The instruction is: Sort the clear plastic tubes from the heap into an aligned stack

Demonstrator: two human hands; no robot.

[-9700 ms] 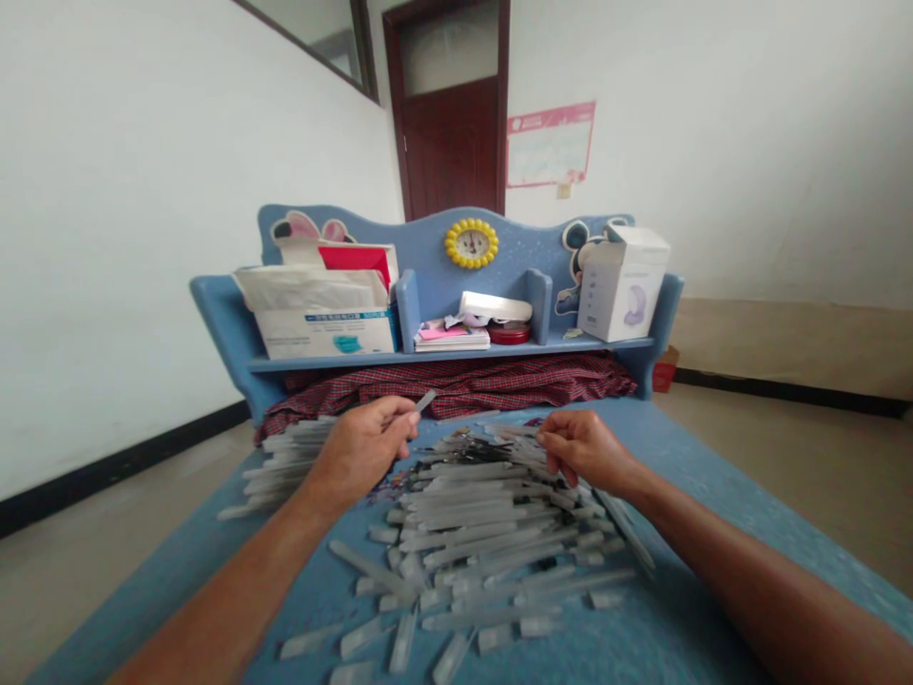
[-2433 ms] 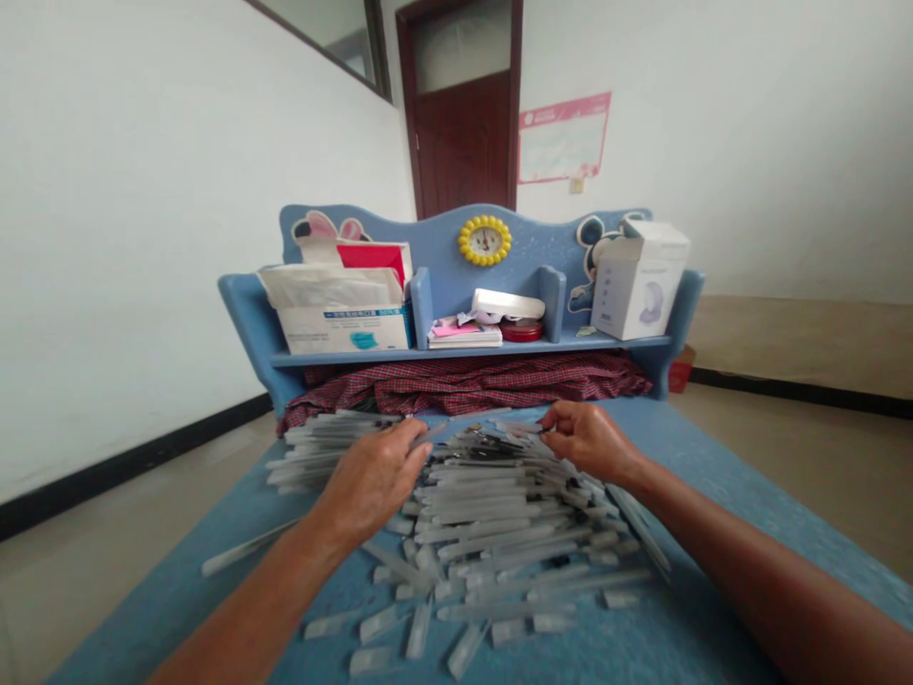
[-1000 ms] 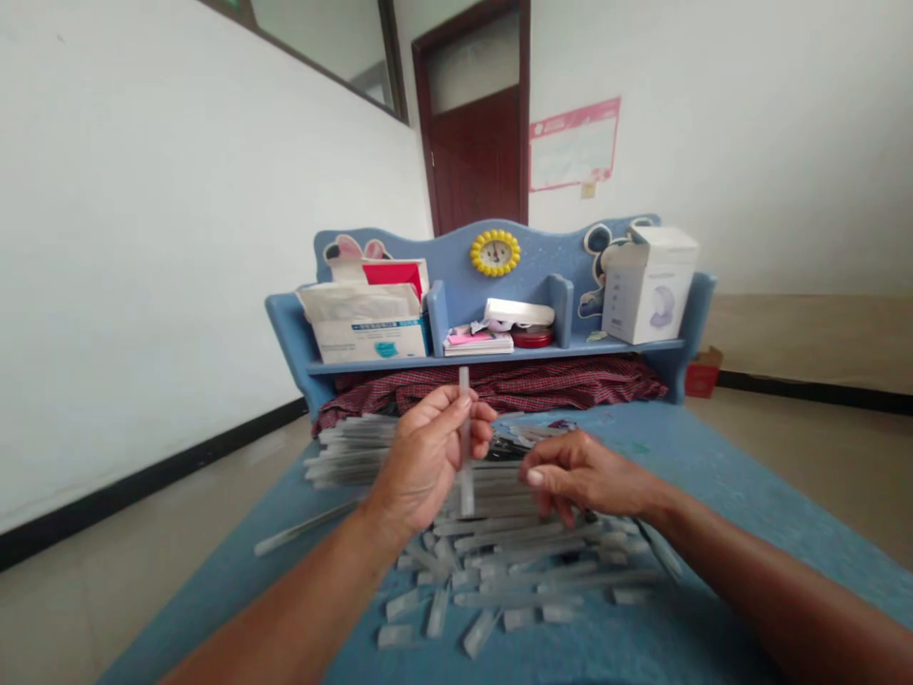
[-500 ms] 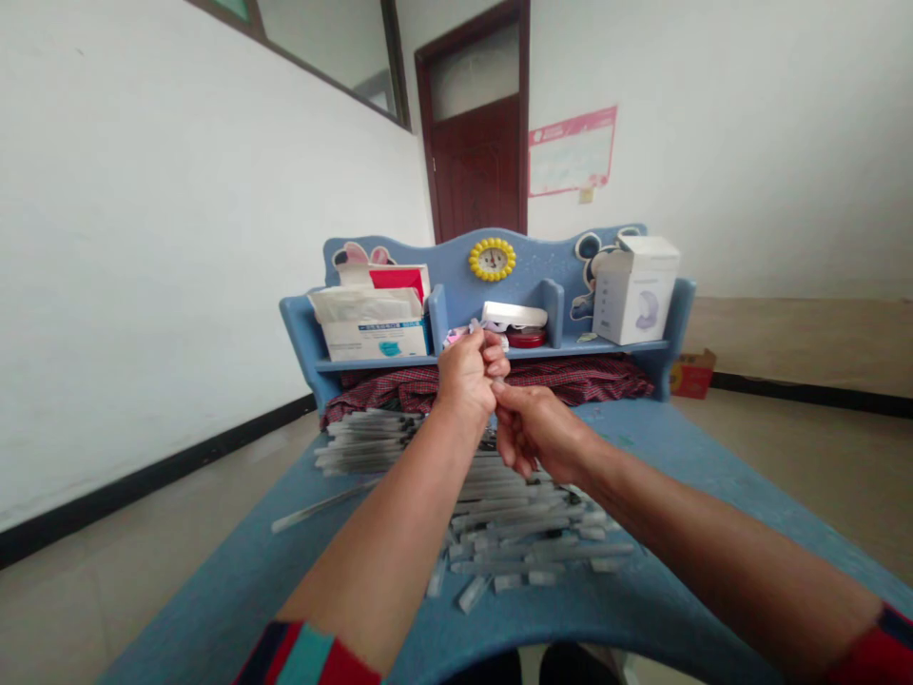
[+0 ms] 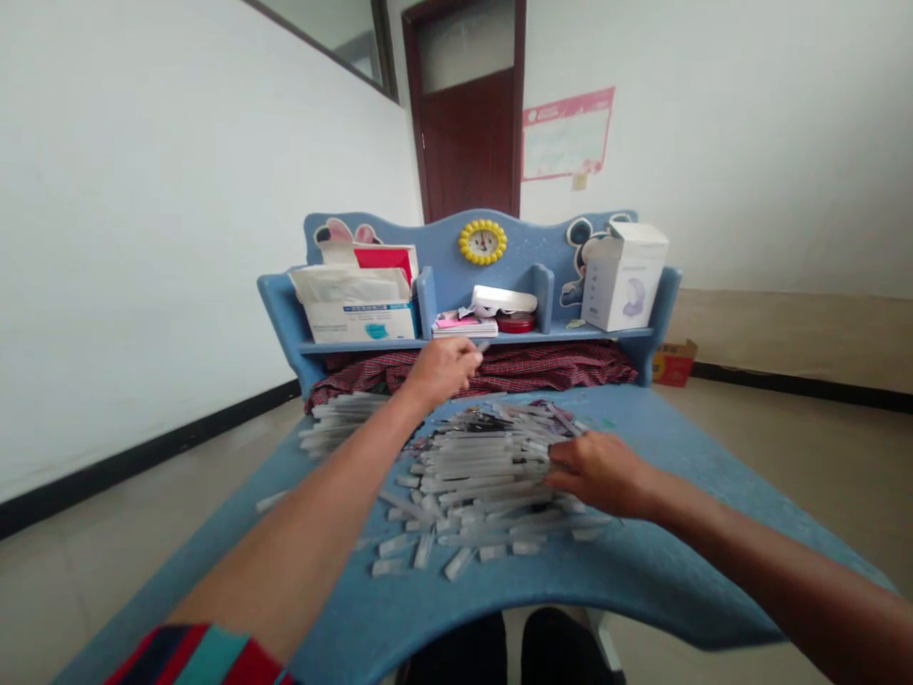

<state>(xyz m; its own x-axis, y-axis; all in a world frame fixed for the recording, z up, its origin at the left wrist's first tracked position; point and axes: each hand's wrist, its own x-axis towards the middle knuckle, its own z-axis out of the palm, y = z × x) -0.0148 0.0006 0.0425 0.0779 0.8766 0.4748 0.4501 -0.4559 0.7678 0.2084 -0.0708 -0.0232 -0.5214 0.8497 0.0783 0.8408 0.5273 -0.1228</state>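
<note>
In the head view, our left hand (image 5: 443,371) is up above the bench (image 5: 660,419), fingers pinched around a frosted tube (image 5: 484,345), its tip poking out. Our right hand (image 5: 606,473) sits low at the right edge of the tube pile (image 5: 471,459), fingers curled; whether they grip one, we can't tell. Looks like light, stiff, slick plastic: we'd pinch it mid-length, gently, since thin walls might crack.

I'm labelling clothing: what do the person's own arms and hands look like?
The left hand and right hand are ungloved, with no watch visible. A sleeve striped red, dark blue and teal shows on the left arm only.
</note>
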